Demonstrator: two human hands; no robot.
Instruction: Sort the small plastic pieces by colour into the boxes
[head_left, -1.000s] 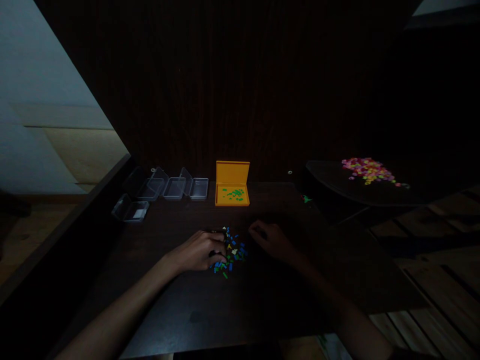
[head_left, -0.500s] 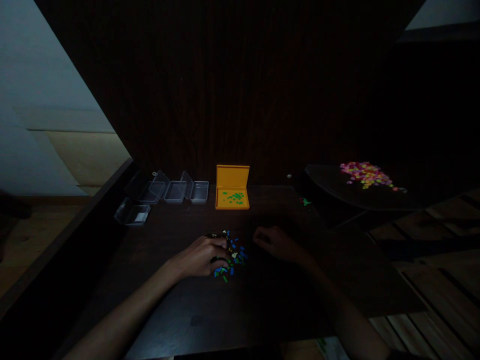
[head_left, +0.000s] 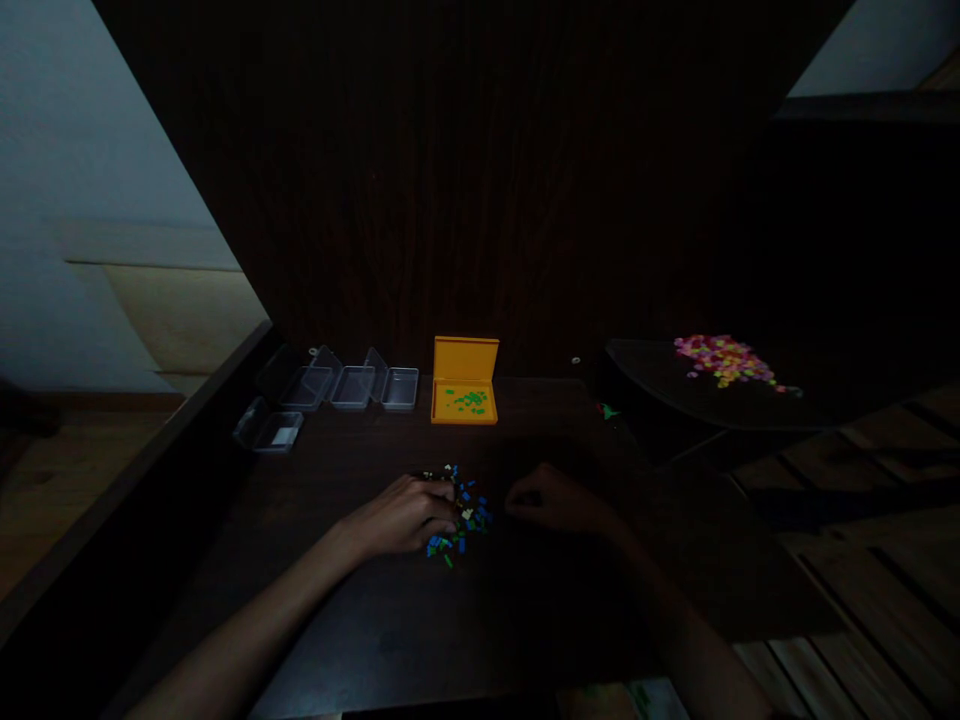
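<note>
A loose pile of small blue, green and cream building bricks (head_left: 466,515) lies on the dark table. My left hand (head_left: 409,515) rests at the pile's left side, thumb and fingers drawn together over its edge; whatever is between them is too small and dark to make out. Just right of the pile, my right hand (head_left: 555,498) is in shadow, its thumb and forefinger curled into a pinch. Its fingertips are too dim to show what they hold. Behind the pile stands an open yellow box (head_left: 465,420) with several green bricks (head_left: 472,400) inside.
Several clear plastic boxes with raised lids, one of them this clear box (head_left: 400,389), stand at the back left. A heap of pink and yellow pieces (head_left: 726,360) lies on a dark surface at the right. A small green piece (head_left: 609,411) sits near the back right.
My left thumb and fingers have closed nearer to each other at the pile. My right hand's fingertips have dropped slightly toward the table. The view has tilted a little.
</note>
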